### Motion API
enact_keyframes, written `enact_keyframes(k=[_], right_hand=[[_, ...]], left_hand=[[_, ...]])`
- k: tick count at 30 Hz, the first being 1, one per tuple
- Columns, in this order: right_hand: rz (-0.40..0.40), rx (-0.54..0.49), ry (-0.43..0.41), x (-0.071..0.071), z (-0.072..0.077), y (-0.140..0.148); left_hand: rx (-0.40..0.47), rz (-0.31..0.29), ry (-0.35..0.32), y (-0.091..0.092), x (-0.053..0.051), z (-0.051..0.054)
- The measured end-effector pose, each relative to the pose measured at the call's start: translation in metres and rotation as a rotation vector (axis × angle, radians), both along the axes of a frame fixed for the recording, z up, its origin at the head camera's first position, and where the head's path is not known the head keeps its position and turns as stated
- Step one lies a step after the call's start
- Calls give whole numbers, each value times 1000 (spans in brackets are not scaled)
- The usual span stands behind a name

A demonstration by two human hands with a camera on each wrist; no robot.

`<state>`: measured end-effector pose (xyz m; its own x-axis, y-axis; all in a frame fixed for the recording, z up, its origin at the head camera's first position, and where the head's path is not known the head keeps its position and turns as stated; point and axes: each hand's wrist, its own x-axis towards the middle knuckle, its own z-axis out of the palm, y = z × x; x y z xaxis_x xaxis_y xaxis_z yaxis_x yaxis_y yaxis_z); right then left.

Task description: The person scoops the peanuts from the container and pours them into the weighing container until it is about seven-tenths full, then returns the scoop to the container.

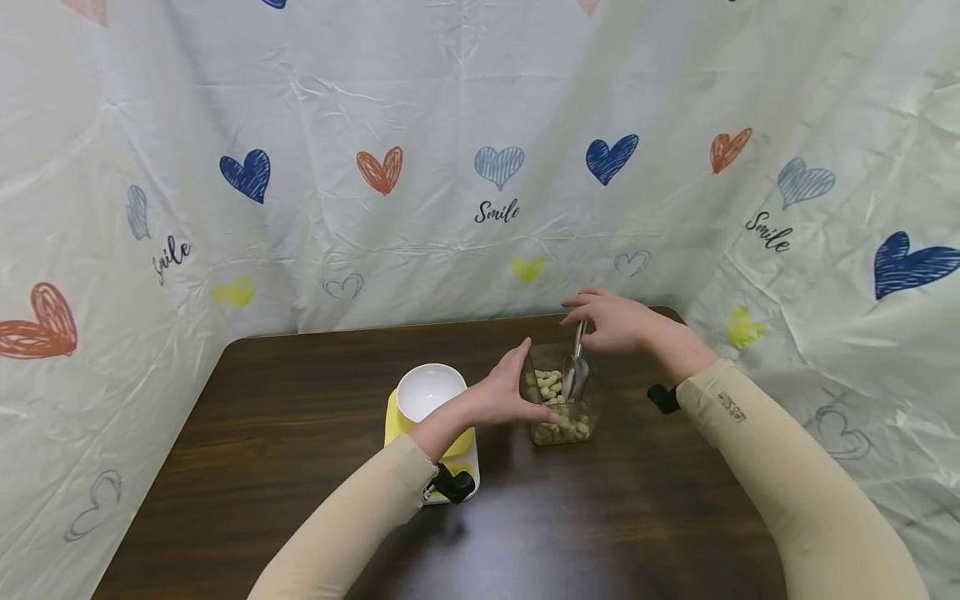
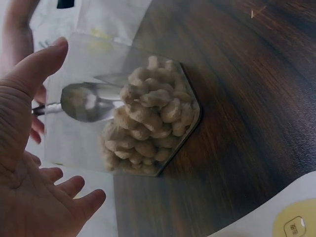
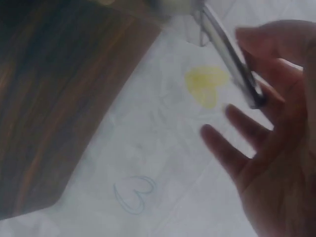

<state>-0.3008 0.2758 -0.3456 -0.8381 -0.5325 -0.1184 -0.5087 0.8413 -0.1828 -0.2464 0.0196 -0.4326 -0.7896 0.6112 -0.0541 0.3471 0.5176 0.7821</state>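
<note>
A clear square container (image 1: 561,440) holds unshelled peanuts (image 2: 148,111). A metal scoop (image 1: 576,377) leans inside it, its bowl against the peanuts and its handle pointing up. My left hand (image 1: 498,396) is spread at the container's left side, thumb and fingers wide apart; whether it touches the wall I cannot tell. Above the container, my right hand (image 1: 611,321) is at the scoop's handle (image 3: 232,59), its fingers loosely extended and spread. The handle lies close to the thumb and forefinger without a visible grip.
Left of the container, a white bowl (image 1: 431,390) sits on a yellow and white kitchen scale (image 1: 393,427), partly hidden by my left forearm. Both stand on a dark wooden table (image 1: 300,433). A pale curtain (image 1: 435,275) with printed hearts hangs behind and around it.
</note>
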Motion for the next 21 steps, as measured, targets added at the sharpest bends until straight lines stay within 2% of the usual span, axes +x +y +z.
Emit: enact_keyframes(k=[6, 12, 16, 21], right_hand=[[35, 46, -53, 3, 8, -6], [40, 125, -34, 7, 15, -10], [54, 164, -46, 14, 24, -14], [34, 184, -77, 26, 37, -20]], left_hand=[[5, 3, -6, 5, -5, -2], [7, 1, -8, 6, -8, -4], [-1, 1, -5, 6, -8, -6], [1, -5, -1, 5, -6, -5]])
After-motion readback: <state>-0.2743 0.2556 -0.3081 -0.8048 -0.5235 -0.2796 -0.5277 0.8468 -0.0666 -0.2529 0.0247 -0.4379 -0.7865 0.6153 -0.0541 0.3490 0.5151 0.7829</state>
